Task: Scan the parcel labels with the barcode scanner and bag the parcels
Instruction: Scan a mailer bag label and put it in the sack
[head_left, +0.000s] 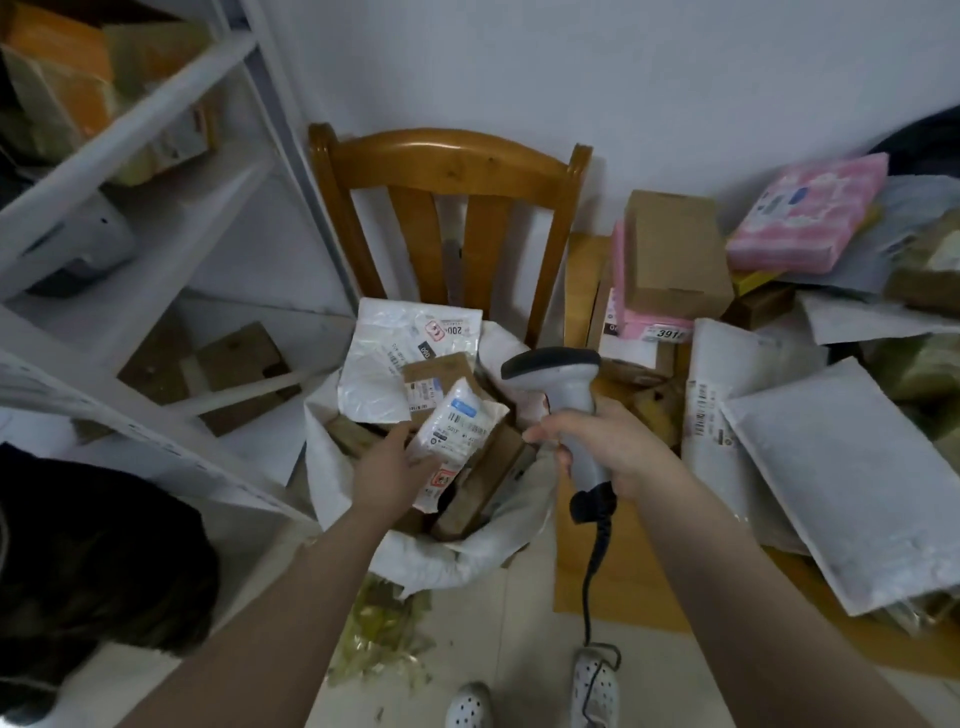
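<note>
The small white parcel (457, 431) lies at the top of the open sack (322, 467), propped at a tilt on brown cardboard boxes. Its long axis runs from your near side up and away, leaning slightly right, and its printed label with barcodes faces up.

Your left hand (387, 475) is the nearer one. It rests against the parcel's near left edge with the thumb along the side. Whether the fingers close beneath the parcel cannot be told.

Your right hand (608, 452) is clenched round the handle of the scanner (566, 384), just right of the sack. The scanner's dark-capped head stands above and right of the parcel, its nose turned left. By this reading, the next move depends on tipping that nose down onto the label, or on letting the parcel settle in the sack.

The parcel is soft, glossy plastic film, and the sack is a crumpled white woven material. The scanner is smooth grey plastic, and its black coiled cable (592, 571) hangs from the handle.

Behind the sack stands a varnished wooden chair (447, 161). To the right of the sack are flat white padded envelopes (857, 483) and a stack that includes a plain cardboard box (675, 254) and a pink packet (805, 213). To its left are white shelves (156, 244).
</note>
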